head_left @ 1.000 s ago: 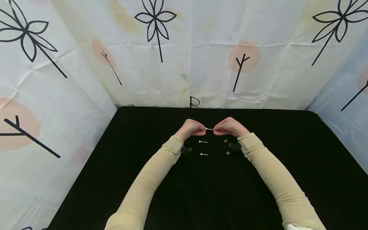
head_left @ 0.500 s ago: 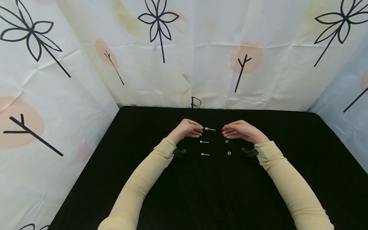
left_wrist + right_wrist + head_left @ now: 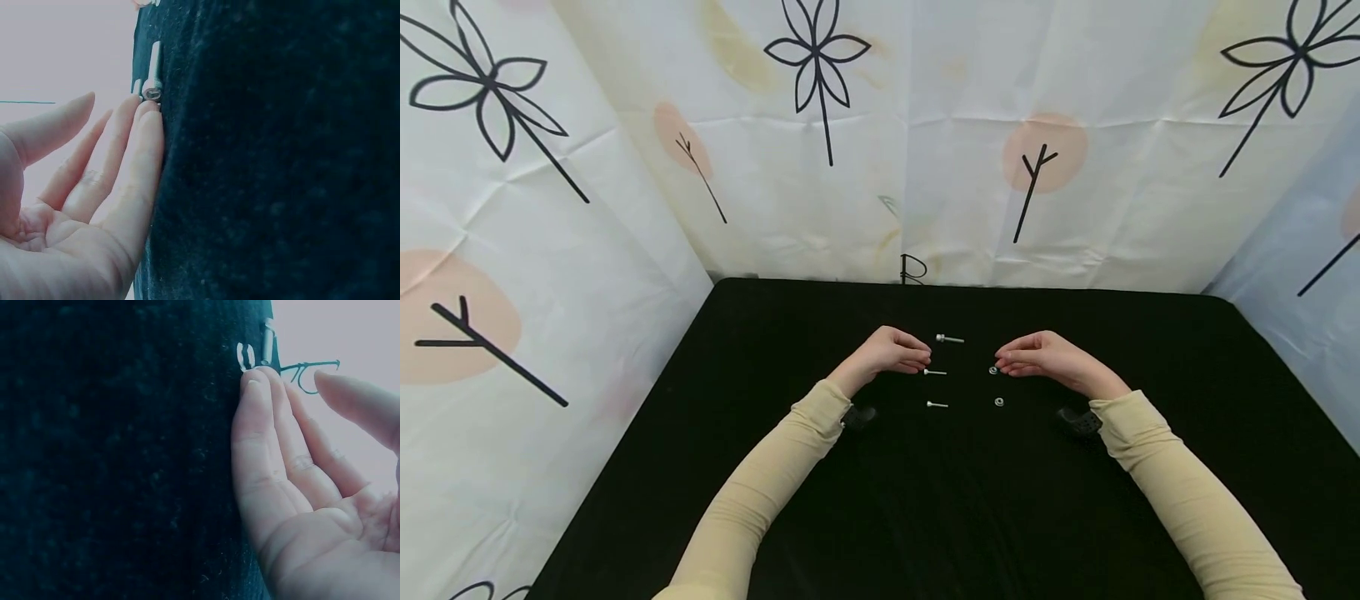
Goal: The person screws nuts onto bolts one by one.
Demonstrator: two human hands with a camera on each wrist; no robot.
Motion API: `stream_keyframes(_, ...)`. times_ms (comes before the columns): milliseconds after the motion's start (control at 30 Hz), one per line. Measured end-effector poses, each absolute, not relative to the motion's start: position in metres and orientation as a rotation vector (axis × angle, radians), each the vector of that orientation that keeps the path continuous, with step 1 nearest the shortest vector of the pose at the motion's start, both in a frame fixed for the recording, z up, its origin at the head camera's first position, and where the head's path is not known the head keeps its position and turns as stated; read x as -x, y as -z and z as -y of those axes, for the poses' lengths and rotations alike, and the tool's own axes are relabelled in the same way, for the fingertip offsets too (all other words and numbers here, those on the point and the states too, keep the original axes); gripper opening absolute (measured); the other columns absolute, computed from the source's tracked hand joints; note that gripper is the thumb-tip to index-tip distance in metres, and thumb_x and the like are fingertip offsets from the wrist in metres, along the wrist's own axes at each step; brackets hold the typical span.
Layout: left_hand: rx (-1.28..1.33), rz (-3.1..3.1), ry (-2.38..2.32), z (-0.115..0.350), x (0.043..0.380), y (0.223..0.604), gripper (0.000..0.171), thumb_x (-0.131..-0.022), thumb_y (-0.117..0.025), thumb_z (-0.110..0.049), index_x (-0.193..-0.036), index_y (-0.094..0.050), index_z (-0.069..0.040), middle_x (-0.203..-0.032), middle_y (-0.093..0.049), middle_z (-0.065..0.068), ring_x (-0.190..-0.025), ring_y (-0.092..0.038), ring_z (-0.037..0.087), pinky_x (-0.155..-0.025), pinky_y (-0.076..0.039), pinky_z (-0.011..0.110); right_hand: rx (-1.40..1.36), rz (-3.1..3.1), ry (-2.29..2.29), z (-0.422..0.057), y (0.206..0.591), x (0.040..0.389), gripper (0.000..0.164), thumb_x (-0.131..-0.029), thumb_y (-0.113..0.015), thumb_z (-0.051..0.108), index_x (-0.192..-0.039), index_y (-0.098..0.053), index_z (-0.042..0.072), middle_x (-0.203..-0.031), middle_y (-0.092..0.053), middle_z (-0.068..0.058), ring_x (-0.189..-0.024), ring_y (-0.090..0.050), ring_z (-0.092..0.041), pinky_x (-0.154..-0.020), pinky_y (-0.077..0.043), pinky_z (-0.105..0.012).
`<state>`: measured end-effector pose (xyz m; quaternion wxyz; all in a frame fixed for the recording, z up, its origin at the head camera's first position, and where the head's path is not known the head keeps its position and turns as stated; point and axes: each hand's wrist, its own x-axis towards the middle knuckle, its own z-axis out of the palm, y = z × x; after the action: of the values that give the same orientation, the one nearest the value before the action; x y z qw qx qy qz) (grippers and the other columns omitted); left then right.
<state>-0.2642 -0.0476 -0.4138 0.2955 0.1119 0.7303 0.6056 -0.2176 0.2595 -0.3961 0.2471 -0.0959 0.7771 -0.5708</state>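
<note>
Far bolt [image 3: 953,340] now released, beyond middle bolt [image 3: 936,372]; left hand [image 3: 886,357] came beside middle bolt, right hand [image 3: 1056,363] farther right, both empty

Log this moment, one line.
left hand: at middle screw, grips nothing; right hand: at middle nut, grips nothing; far screw: bears far nut; near screw, near nut: apart

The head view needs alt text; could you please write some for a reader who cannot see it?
A person's left hand is beside the middle bolt and the right hand beside the far nut on a black table. A far bolt, near bolt and near nut lie there too, before a patterned curtain.
</note>
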Motion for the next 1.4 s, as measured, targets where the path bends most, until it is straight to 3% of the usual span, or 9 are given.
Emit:
stream_keyframes(267,-0.383,-2.045,-1.610,0.047,0.257,0.419,0.026,-0.081,-0.075,0.001,-0.106,-0.070,0.005,-0.096,-0.072,0.012,-0.089,-0.069,0.020,-0.080,-0.058,0.030,0.343,-2.393,1.319,-0.250,0.399,0.214,0.030,-0.093,-0.065,0.011,-0.115,-0.062,-0.009,-0.110,-0.065,-0.019,-0.096,-0.063,-0.022,-0.083,-0.056,-0.034)
stream_keyframes(400,-0.397,-2.113,-1.563,0.046,0.256,0.420,0.029,-0.075,-0.079,0.003,-0.103,-0.071,0.003,-0.090,-0.072,0.009,-0.084,-0.070,0.018,-0.077,-0.058,0.028,0.393,-2.507,1.210,-0.244,0.402,0.216,0.024,-0.089,-0.070,0.011,-0.107,-0.068,-0.005,-0.101,-0.069,-0.013,-0.090,-0.064,-0.019,-0.075,-0.055,-0.029)
stream_keyframes(700,-0.347,-2.121,-1.563,0.042,0.256,0.417,0.029,-0.072,-0.078,0.010,-0.100,-0.071,0.005,-0.089,-0.072,0.013,-0.080,-0.070,0.020,-0.069,-0.060,0.030,0.416,-2.580,1.168,-0.237,0.405,0.216,0.018,-0.084,-0.075,0.009,-0.096,-0.071,-0.003,-0.086,-0.070,-0.008,-0.078,-0.065,-0.018,-0.066,-0.055,-0.027)
stream_keyframes(1033,-0.412,-2.203,-1.532,0.039,0.256,0.420,0.027,-0.070,-0.079,0.011,-0.094,-0.072,0.002,-0.081,-0.072,0.007,-0.075,-0.070,0.018,-0.065,-0.060,0.029,0.417,-2.587,1.140,-0.237,0.406,0.217,0.014,-0.086,-0.073,0.011,-0.092,-0.071,-0.001,-0.082,-0.069,-0.006,-0.076,-0.063,-0.018,-0.066,-0.053,-0.031)
stream_keyframes(1400,-0.502,-2.326,-1.415,0.039,0.258,0.422,0.015,-0.076,-0.080,-0.002,-0.089,-0.073,-0.005,-0.078,-0.071,0.000,-0.074,-0.069,0.012,-0.067,-0.057,0.026,0.373,-2.542,1.203,-0.248,0.403,0.215,0.020,-0.093,-0.065,0.016,-0.103,-0.070,-0.001,-0.098,-0.067,-0.009,-0.085,-0.060,-0.020,-0.072,-0.053,-0.031)
